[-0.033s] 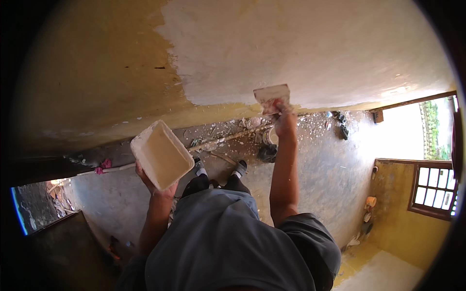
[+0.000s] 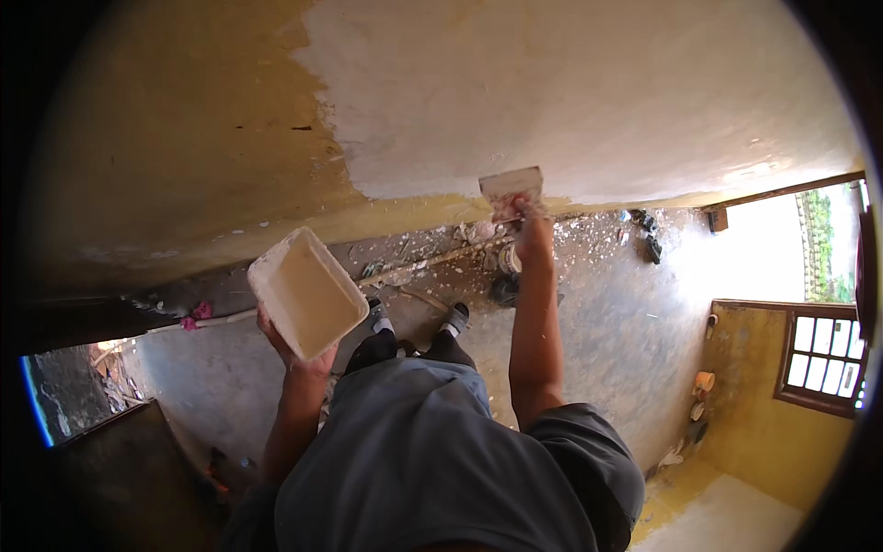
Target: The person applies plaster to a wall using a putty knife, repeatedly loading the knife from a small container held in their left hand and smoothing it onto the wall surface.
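Observation:
My left hand (image 2: 292, 350) grips a pale, crusted rectangular tub (image 2: 307, 293) holding smooth beige paste, held left of my body. In my right hand (image 2: 529, 223) is a wide putty knife (image 2: 509, 184) smeared with pale material, raised at the lower part of the wall (image 2: 561, 92). That wall is yellow on the left and coated off-white on the right, with a ragged border between. My fingers on the knife are partly blurred.
A long pole (image 2: 405, 273) lies among plaster flakes along the wall's foot. A bucket (image 2: 511, 259), dark bags (image 2: 651, 241) and pink cloth (image 2: 198, 313) rest on the concrete floor (image 2: 625, 340). A bright doorway and a barred window (image 2: 819, 354) are on the right.
My right hand and the putty knife have shifted slightly down and left. My left hand and the tub are practically still.

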Motion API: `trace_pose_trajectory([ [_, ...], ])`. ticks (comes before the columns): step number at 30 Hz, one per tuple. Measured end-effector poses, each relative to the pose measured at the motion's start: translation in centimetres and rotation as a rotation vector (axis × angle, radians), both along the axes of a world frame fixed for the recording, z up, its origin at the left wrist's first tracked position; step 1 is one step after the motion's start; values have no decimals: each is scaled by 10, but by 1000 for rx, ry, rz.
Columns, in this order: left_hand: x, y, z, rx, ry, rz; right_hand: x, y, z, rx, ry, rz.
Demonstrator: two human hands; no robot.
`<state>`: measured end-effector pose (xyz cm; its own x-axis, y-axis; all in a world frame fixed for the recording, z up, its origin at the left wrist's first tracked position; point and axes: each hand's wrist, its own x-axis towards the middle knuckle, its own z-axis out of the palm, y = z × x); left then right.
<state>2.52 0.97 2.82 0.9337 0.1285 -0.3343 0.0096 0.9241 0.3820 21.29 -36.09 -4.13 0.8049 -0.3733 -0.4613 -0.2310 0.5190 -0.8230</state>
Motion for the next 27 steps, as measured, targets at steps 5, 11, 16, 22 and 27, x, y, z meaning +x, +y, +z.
trace_pose_trajectory([
  [5,2,-4,3,23,120,12,37,-19,-125,-812,197,-176],
  [11,-4,2,-4,47,145,17,57,45,-171,-906,83,-373],
  [16,-17,9,-5,57,153,12,32,155,-155,-775,84,-305],
  [22,-13,8,-7,77,86,-27,20,191,-151,160,9,-169],
  [27,-4,6,-7,54,70,-16,63,131,-133,119,123,-192],
])
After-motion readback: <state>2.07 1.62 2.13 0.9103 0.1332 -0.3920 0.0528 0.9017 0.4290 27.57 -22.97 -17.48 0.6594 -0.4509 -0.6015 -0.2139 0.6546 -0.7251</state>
